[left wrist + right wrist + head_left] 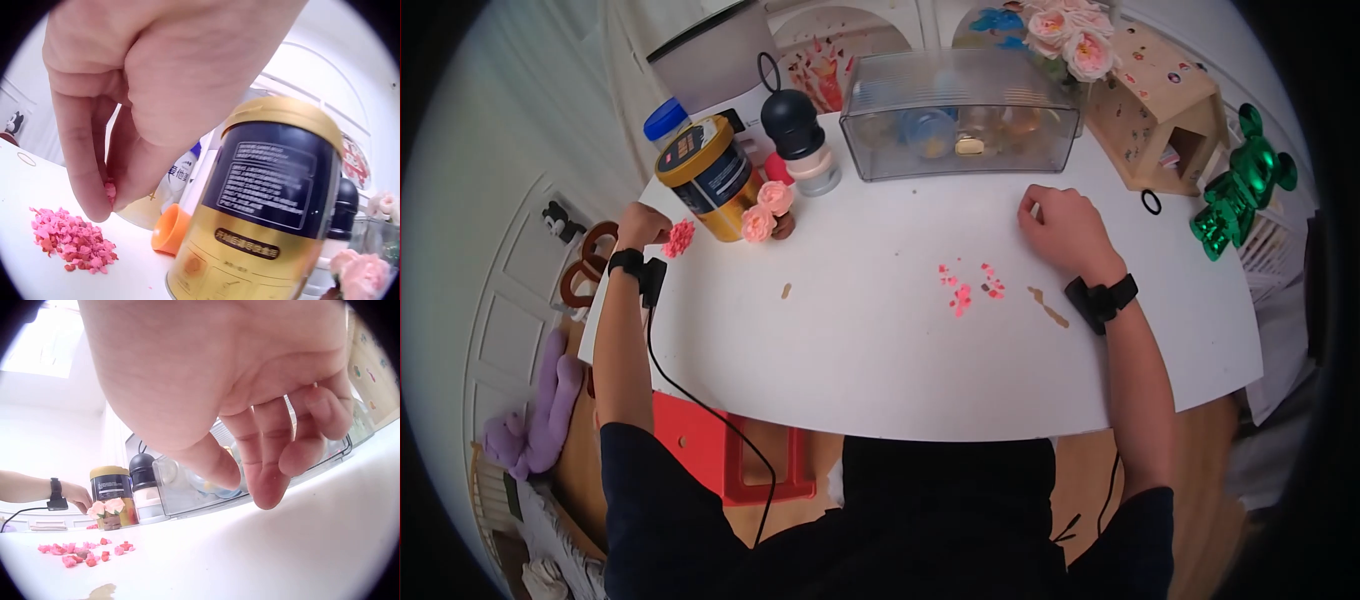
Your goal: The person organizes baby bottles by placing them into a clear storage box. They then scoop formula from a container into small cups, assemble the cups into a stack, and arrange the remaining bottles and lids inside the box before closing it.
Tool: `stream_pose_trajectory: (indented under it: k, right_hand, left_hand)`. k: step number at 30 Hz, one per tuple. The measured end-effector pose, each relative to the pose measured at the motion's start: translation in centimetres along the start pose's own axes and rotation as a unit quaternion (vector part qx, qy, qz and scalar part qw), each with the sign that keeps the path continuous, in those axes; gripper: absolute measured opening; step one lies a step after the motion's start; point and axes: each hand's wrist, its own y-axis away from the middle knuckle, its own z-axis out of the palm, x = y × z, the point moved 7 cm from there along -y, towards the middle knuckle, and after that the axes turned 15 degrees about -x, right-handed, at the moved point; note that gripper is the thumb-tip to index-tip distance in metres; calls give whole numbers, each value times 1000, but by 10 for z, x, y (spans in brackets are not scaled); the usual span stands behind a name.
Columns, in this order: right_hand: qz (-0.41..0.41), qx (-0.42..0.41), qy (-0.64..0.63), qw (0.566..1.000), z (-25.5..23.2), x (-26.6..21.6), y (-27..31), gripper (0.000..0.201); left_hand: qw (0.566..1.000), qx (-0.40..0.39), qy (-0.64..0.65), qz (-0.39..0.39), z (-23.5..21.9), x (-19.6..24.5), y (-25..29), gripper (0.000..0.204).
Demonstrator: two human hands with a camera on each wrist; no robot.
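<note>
At the left edge of the white table, my left hand (642,226) reaches over a heap of small pink and red bits (679,238). In the left wrist view, its thumb and fingertips pinch a pink bit (110,190) just above the heap (75,242). My right hand (1065,225) is on the other side, fingers loosely bent and nothing held in them. More pink and red bits (962,297) lie scattered on the table in front of it; the right wrist view shows these bits (81,553) at lower left, away from the fingers.
Close by the left hand stand a gold and navy canister (718,190) and pink flowers (766,212). An orange cup (170,229) lies behind the heap. Farther back are a dark bottle (792,130) and a clear grey box (960,130). A green bear figure (1240,190) stands at right.
</note>
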Motion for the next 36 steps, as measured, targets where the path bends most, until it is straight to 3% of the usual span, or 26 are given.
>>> stream_pose_trajectory:
  k: [4,5,8,11,13,15,16,19,22,25,29,32,34,36]
  right_hand:
    - [17,-10,5,1000,-2,-3,2,20]
    - [16,-10,2,1000,-1,-3,2,20]
    - [10,-9,0,1000,-1,-4,1,19]
    - [4,-6,3,1000,-1,-7,2,18]
    - [-2,-4,7,1000,0,-9,3,18]
    - [3,-3,3,1000,1,-10,3,17]
    - [3,-1,1,1000,1,-10,3,17]
    - [-15,12,-5,1000,-1,-10,3,16]
    - [-12,12,-9,1000,-5,-9,4,16]
    - [-37,31,-13,999,-2,-3,3,16]
    - [-28,34,-10,999,-2,-2,3,17]
    - [-36,34,-2,999,-1,-2,3,17]
    - [-31,24,-5,999,0,-2,1,18]
    - [-27,21,0,999,0,-3,2,18]
  left_hand:
    - [995,44,-87,-33,7,-14,-40,25]
    - [987,64,-145,-19,8,-7,-38,17]
    - [992,70,-87,-52,10,-18,-40,16]
    - [974,111,-192,-44,10,-29,-53,20]
    - [974,110,-196,-4,13,-41,-66,21]
    - [950,128,-285,13,18,-18,-41,17]
    - [984,79,-157,29,16,-38,-51,14]
    - [995,46,-87,18,7,0,1,15]
    - [993,73,-92,1,-1,31,42,17]
    - [990,91,-101,28,-7,49,77,21]
    - [980,130,-123,86,4,113,156,22]
    - [980,28,-63,188,53,194,207,25]
    - [957,-66,-74,272,97,246,233,30]
    - [942,-159,-80,285,139,281,251,35]
